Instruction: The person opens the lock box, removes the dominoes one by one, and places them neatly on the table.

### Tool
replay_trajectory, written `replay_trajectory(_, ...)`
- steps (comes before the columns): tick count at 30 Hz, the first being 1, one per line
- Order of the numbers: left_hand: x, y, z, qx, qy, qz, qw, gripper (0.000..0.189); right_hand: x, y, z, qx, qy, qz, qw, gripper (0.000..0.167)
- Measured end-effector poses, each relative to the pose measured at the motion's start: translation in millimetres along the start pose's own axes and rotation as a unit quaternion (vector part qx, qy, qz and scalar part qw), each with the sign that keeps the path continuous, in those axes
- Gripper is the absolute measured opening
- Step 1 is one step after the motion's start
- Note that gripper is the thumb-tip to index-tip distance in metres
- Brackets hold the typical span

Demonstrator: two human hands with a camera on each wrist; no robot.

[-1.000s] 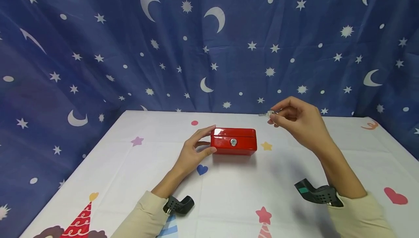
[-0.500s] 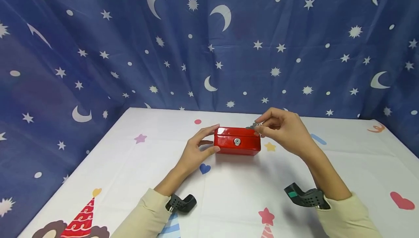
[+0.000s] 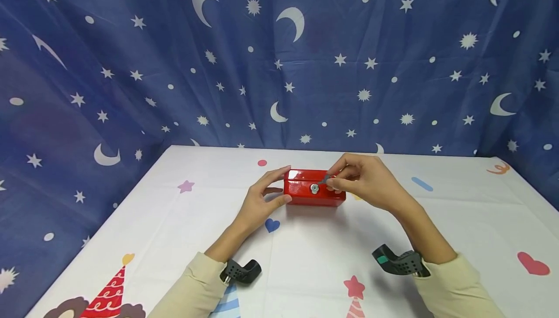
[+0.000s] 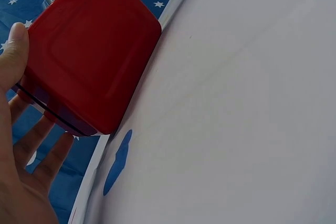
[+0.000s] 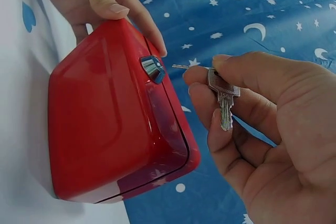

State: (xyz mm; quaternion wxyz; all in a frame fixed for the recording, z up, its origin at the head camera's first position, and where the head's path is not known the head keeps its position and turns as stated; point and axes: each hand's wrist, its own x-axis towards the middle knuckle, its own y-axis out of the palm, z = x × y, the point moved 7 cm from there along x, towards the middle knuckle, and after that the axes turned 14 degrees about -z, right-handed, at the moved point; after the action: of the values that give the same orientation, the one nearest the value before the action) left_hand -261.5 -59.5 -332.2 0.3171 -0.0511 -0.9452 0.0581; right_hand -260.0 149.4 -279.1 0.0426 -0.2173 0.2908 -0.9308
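A small red metal cash box (image 3: 301, 194) has a round silver lock (image 5: 153, 69) on its front, and its lid is down. My left hand (image 3: 258, 205) holds the box's left end, thumb at the front and fingers reaching over the top and side. Between thumb and forefinger my right hand (image 3: 371, 182) pinches a pair of small metal keys. One key (image 5: 180, 66) points its blade toward the lock, a short gap away in the right wrist view. The second key (image 5: 226, 109) hangs down against the fingers.
A white tablecloth (image 3: 288, 255) with printed stars, hearts and party hats covers the table. Behind it hangs a blue curtain (image 3: 244, 65) with moons and stars. Black wrist cameras (image 3: 241, 272) sit at both sleeves.
My right hand has come left and down with the keys, from beyond the box's right end to just beside the lock. My left hand keeps its hold on the box.
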Motion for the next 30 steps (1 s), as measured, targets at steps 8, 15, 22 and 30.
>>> replay_trajectory(8,0.3,-0.6,1.8,0.001,-0.002,0.0,1.0,0.061,0.1,3.6,2.1,-0.016,-0.003,-0.004,0.9999,0.014)
replay_trajectory(15,-0.3,-0.5,0.9,0.006,-0.003,-0.001,1.0,0.061,-1.3,8.0,4.0,-0.034,-0.008,-0.005,0.9994,0.016)
replay_trajectory(22,-0.2,-0.4,-0.1,0.011,0.001,-0.001,0.9999,0.061,-0.3,11.0,5.6,-0.028,-0.018,-0.015,0.9993,0.016)
replay_trajectory(30,-0.3,-0.3,0.9,0.007,-0.004,-0.001,1.0,0.062,-0.2,13.9,7.0,-0.034,-0.032,-0.032,0.9984,0.016)
